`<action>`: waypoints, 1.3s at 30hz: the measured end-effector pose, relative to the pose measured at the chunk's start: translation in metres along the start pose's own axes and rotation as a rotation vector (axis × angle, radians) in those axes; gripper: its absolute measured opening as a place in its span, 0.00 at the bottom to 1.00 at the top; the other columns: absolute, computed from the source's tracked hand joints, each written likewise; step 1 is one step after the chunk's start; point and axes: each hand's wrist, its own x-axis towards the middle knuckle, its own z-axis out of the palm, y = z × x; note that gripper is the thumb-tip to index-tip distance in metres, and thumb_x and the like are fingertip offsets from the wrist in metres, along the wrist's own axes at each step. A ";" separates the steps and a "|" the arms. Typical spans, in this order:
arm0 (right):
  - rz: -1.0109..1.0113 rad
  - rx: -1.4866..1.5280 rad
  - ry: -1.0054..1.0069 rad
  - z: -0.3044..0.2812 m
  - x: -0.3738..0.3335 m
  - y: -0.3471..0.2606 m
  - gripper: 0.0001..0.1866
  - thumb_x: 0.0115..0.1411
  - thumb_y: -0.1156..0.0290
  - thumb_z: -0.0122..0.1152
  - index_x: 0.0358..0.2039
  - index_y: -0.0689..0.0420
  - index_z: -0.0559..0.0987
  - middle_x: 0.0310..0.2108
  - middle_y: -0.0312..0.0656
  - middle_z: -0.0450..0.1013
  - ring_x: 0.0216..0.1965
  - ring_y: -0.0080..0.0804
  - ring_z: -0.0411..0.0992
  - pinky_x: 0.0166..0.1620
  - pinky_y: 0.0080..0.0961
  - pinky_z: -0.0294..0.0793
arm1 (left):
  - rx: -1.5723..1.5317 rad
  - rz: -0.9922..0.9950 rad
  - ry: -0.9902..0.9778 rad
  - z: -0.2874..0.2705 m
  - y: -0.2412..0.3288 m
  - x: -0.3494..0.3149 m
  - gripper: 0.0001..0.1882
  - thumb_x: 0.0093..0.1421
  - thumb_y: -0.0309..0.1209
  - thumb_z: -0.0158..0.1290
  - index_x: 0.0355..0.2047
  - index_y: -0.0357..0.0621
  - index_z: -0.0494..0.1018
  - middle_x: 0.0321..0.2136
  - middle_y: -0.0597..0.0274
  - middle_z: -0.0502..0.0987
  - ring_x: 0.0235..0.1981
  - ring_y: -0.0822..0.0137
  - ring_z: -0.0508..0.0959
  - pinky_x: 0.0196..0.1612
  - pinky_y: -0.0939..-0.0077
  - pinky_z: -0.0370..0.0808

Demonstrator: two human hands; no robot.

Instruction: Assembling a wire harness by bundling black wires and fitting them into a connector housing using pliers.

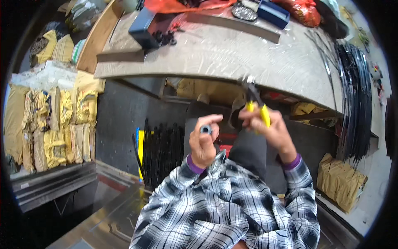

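Note:
My left hand (202, 144) is closed around a small grey, round piece with a dark hole in its end (206, 129); the rest of it is hidden by my fingers. In my right hand (271, 129) are yellow-handled pliers (265, 115), gripped by the handles. Their dark jaws point away from me, near the front edge of the table. A small bright spot shows at the jaw tips, too blurred to make out. The two hands are apart, above my lap.
A plastic-covered table (215, 52) stands ahead, with a dark blue box (143, 29), small black parts (163, 38) and a grey strip (234, 25) on it. Long black strips hang at the right (352, 99); others lie at left (161, 153). Wrapped packs (54, 124) are stacked at far left.

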 end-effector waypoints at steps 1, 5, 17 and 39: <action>0.021 -0.100 0.062 -0.013 0.019 -0.008 0.13 0.56 0.67 0.54 0.34 0.65 0.77 0.27 0.37 0.72 0.24 0.20 0.68 0.29 0.17 0.68 | 0.001 0.000 0.000 0.000 -0.003 0.000 0.38 0.60 0.59 0.30 0.42 0.30 0.64 0.15 0.70 0.58 0.16 0.80 0.56 0.20 0.84 0.53; -0.388 -0.513 0.381 -0.077 0.139 -0.011 0.15 0.54 0.64 0.57 0.33 0.65 0.77 0.23 0.37 0.72 0.27 0.26 0.71 0.30 0.24 0.68 | 0.027 -0.015 -0.055 0.008 0.004 -0.001 0.36 0.61 0.58 0.29 0.39 0.31 0.66 0.15 0.69 0.60 0.16 0.79 0.58 0.19 0.84 0.54; -0.203 -1.566 0.402 -0.111 0.286 -0.012 0.11 0.50 0.65 0.58 0.32 0.56 0.77 0.37 0.45 0.67 0.37 0.44 0.70 0.36 0.38 0.70 | -0.016 -0.039 -0.054 -0.006 -0.013 0.023 0.34 0.62 0.56 0.28 0.37 0.31 0.66 0.14 0.66 0.61 0.16 0.77 0.60 0.20 0.81 0.56; -0.381 0.159 0.058 0.023 0.026 -0.010 0.06 0.48 0.72 0.60 0.24 0.62 0.75 0.31 0.44 0.64 0.29 0.26 0.64 0.28 0.18 0.65 | -0.107 0.020 -0.213 0.016 0.034 0.036 0.26 0.64 0.49 0.32 0.36 0.35 0.66 0.16 0.64 0.63 0.17 0.75 0.64 0.20 0.82 0.59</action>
